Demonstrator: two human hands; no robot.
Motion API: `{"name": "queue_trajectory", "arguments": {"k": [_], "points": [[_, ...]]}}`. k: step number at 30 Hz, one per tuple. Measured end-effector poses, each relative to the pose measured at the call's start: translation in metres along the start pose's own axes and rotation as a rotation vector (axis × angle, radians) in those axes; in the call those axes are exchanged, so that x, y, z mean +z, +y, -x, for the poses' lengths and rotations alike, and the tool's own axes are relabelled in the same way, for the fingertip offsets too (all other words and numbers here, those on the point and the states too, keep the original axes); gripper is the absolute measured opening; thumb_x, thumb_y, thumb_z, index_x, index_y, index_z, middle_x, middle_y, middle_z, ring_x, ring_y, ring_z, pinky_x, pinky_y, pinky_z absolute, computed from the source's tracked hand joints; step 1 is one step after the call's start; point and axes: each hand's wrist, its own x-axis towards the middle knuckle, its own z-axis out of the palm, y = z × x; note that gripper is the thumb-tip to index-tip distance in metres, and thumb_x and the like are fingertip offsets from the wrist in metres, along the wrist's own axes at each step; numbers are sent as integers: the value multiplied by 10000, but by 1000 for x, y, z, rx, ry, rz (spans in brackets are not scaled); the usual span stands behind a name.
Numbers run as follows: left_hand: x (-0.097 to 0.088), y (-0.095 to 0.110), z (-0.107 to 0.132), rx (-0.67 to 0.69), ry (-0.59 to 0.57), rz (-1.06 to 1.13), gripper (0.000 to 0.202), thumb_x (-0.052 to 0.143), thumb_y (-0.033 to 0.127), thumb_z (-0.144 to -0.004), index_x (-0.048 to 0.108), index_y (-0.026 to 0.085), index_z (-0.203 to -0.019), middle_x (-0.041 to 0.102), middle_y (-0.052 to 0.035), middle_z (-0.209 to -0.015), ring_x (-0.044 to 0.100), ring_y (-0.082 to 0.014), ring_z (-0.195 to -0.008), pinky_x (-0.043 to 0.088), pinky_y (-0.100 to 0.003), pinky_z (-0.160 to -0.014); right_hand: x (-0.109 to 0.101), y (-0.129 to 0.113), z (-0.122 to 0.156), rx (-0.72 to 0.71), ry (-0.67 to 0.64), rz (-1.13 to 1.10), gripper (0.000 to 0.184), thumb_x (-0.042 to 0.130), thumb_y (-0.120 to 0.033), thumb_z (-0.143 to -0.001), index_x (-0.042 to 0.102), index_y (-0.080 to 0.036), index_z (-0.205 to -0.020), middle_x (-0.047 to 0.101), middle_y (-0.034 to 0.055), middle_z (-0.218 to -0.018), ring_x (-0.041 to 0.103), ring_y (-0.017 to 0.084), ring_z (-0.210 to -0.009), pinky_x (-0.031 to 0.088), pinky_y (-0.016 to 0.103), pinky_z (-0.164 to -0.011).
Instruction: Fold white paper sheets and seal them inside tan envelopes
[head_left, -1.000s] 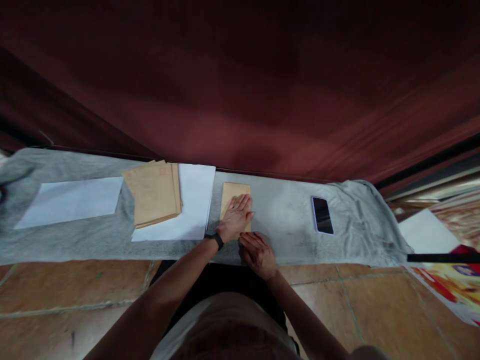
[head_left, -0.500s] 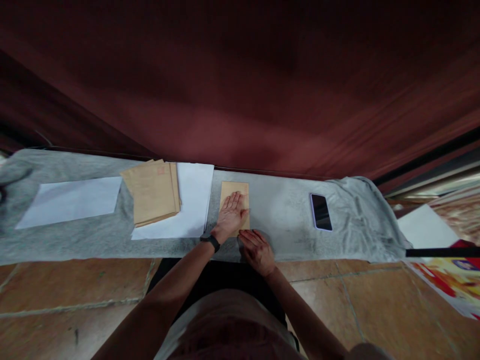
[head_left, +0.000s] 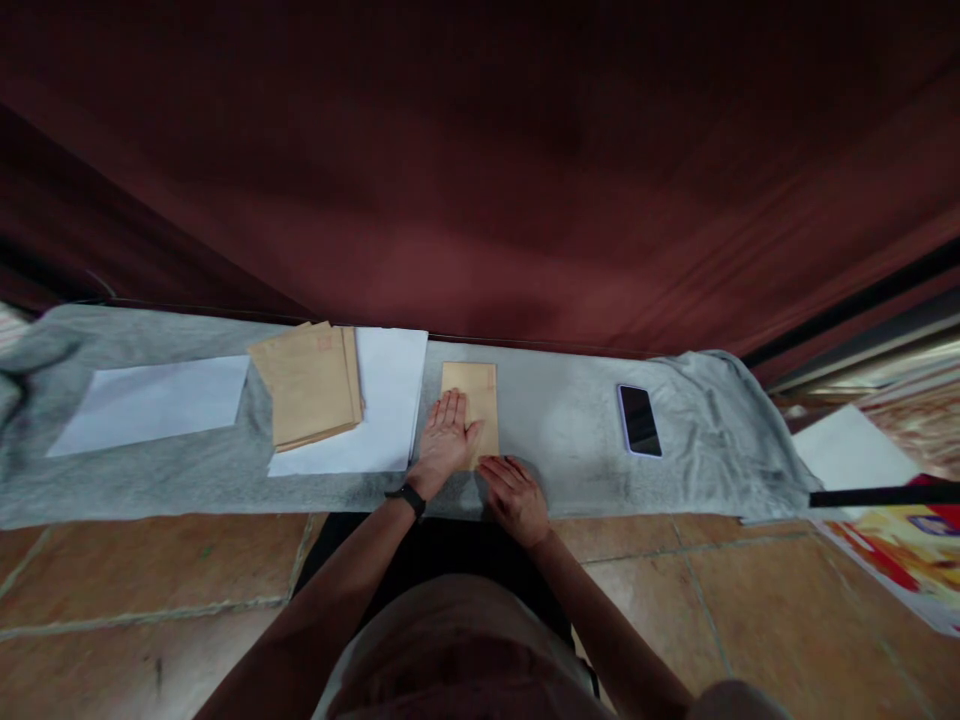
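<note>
A brown paper envelope with a small reddish mark near its top right corner lies flat on the grey cloth in front of me. Across its left part rests my left hand, palm down with the fingers stretched out, and a dark band circles that wrist. My right hand lies on the cloth at the envelope's lower right corner, its fingertips touching the bottom edge and its fingers extended. Left of my hands, a fanned stack of brown envelopes sits on top of white paper sheets.
A single white sheet lies at the far left of the cloth-covered bench. To the right is a phone with a dark screen. Behind the bench hangs a dark red surface. A colourful printed box or bag stands at the right.
My left hand has slid left and slightly down across the envelope, uncovering more of its right side. My right hand has stayed by the lower right corner.
</note>
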Motion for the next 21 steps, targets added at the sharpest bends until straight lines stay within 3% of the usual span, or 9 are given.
{"name": "queue_trajectory", "arguments": {"k": [8,13,17,21], "points": [[-1,-1,1,-64,22,-48,699,289,449,-1052,351,-36,-1553,343,-240,-1637,290,-323,-1553,224,-479,-1280,4,-1,2,13,54,3,481,481,-120,-957,599,-213,-1414,634,71,-1451,575,202,-1356,404,454,-1218],[0,3,-13,76,-49,-24,601,295,380,-1054,401,84,-1566,380,-131,-1647,292,-272,-1557,204,-440,-1290,5,0,2,24,66,-3,467,485,-124,-951,611,-198,-1395,653,86,-1422,580,207,-1344,419,449,-1200],[4,11,-28,138,-78,20,567,328,376,-1045,415,187,-1573,385,-46,-1654,268,-298,-1563,176,-527,-1290,4,0,1,37,52,-17,461,509,-144,-952,603,-218,-1397,648,77,-1430,582,211,-1334,428,452,-1188],[9,20,-35,178,-92,50,560,319,373,-1049,409,205,-1576,390,-33,-1651,246,-314,-1568,146,-599,-1282,3,-1,0,49,46,-38,472,524,-138,-940,597,-225,-1398,651,73,-1427,589,216,-1319,429,460,-1182]]}}
